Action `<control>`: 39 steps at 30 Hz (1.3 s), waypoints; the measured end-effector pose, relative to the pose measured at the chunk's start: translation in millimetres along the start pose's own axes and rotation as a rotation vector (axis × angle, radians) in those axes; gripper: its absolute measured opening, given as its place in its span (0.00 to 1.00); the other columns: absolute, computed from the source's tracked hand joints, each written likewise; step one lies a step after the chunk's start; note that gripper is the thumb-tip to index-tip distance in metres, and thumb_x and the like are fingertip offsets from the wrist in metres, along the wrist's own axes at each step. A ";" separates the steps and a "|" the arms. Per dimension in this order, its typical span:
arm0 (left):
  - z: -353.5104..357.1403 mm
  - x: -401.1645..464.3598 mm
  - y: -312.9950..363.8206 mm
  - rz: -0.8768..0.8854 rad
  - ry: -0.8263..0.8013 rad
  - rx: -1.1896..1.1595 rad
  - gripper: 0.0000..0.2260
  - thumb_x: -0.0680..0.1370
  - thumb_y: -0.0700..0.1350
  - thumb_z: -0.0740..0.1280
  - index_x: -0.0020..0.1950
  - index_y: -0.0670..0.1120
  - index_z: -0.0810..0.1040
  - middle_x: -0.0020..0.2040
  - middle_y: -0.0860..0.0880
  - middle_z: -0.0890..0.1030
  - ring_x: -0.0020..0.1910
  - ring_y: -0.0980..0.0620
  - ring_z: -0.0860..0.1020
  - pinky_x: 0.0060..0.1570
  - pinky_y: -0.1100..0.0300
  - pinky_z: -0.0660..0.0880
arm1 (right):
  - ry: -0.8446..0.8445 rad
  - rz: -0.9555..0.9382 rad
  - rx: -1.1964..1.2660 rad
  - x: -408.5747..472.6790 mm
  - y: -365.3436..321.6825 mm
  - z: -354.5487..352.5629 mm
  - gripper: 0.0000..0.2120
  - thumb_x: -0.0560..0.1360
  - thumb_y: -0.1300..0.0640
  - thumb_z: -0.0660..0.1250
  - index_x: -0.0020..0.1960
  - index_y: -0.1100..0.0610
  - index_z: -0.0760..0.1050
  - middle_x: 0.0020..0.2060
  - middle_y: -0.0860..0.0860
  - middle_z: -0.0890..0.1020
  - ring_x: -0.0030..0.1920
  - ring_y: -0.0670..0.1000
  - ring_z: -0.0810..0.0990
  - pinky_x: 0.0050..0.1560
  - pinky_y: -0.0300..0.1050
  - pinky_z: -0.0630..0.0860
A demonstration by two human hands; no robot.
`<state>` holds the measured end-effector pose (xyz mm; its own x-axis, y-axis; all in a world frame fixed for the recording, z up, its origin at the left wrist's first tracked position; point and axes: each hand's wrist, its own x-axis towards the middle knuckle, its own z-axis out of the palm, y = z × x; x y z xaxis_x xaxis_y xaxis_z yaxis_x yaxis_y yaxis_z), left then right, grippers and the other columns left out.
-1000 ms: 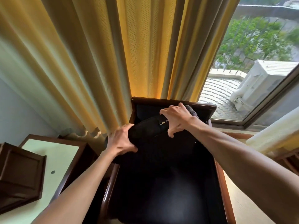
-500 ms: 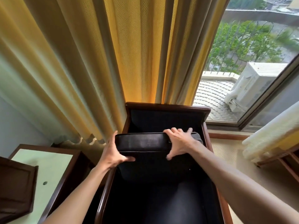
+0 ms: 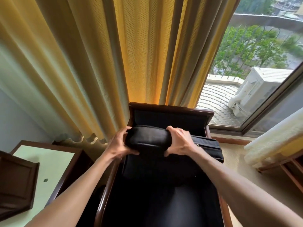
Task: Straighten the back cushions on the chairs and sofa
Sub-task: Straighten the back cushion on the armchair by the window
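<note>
A dark wooden armchair (image 3: pixel 170 110) with a black seat stands in front of me, its back against the yellow curtain. Its black back cushion (image 3: pixel 147 140) is lifted off the backrest and skewed, with its right end (image 3: pixel 208 148) jutting past the right armrest. My left hand (image 3: pixel 117 145) grips the cushion's left end, thumb underneath. My right hand (image 3: pixel 177 141) grips its top edge near the middle, fingers curled over it. The lower part of the cushion merges with the dark seat.
A side table (image 3: pixel 49 163) with a pale top stands left of the chair, a dark wooden box (image 3: pixel 15 179) on its near corner. The yellow curtain (image 3: pixel 131 54) hangs close behind. A window (image 3: pixel 254 71) is at right, with another piece of furniture (image 3: pixel 278 145) below it.
The cushion lay level across the backrest half a second ago; it is now bunched and shifted right. Both hands have closed round it, the left moving inward.
</note>
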<state>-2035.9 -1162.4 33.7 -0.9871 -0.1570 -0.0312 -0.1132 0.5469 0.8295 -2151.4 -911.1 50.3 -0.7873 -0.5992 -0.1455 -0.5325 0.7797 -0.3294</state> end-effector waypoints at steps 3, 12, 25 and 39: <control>24.0 15.6 33.9 0.080 -0.039 -0.067 0.41 0.52 0.60 0.81 0.62 0.54 0.73 0.58 0.58 0.77 0.58 0.67 0.74 0.56 0.75 0.68 | 0.019 0.101 0.179 -20.2 47.4 -22.9 0.41 0.44 0.39 0.76 0.55 0.47 0.72 0.45 0.49 0.79 0.48 0.54 0.77 0.49 0.50 0.73; 110.3 22.2 10.6 0.054 -0.177 -0.031 0.57 0.52 0.51 0.85 0.76 0.54 0.59 0.72 0.54 0.68 0.72 0.55 0.66 0.72 0.50 0.65 | -0.111 0.125 0.183 -57.2 89.1 -15.9 0.53 0.46 0.35 0.75 0.68 0.43 0.60 0.60 0.46 0.72 0.62 0.52 0.72 0.62 0.61 0.69; 85.5 -6.1 -0.5 -0.067 0.014 0.284 0.43 0.54 0.51 0.82 0.65 0.50 0.68 0.55 0.54 0.79 0.57 0.47 0.77 0.53 0.49 0.72 | 0.178 -0.168 0.167 -14.8 -25.2 -23.6 0.42 0.53 0.43 0.81 0.63 0.51 0.69 0.51 0.50 0.79 0.50 0.52 0.76 0.46 0.47 0.70; 118.3 13.4 96.2 0.080 0.015 0.520 0.38 0.54 0.57 0.74 0.63 0.53 0.72 0.54 0.54 0.75 0.54 0.49 0.74 0.51 0.50 0.70 | 0.031 0.031 0.863 -68.1 98.2 -70.3 0.37 0.52 0.66 0.77 0.59 0.49 0.75 0.51 0.53 0.80 0.54 0.52 0.80 0.56 0.51 0.77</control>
<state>-2073.5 -1014.6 47.1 -0.9936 -0.1079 0.0325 -0.0826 0.8931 0.4422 -2172.0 -781.0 93.4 -0.8125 -0.5646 -0.1450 -0.0980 0.3776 -0.9208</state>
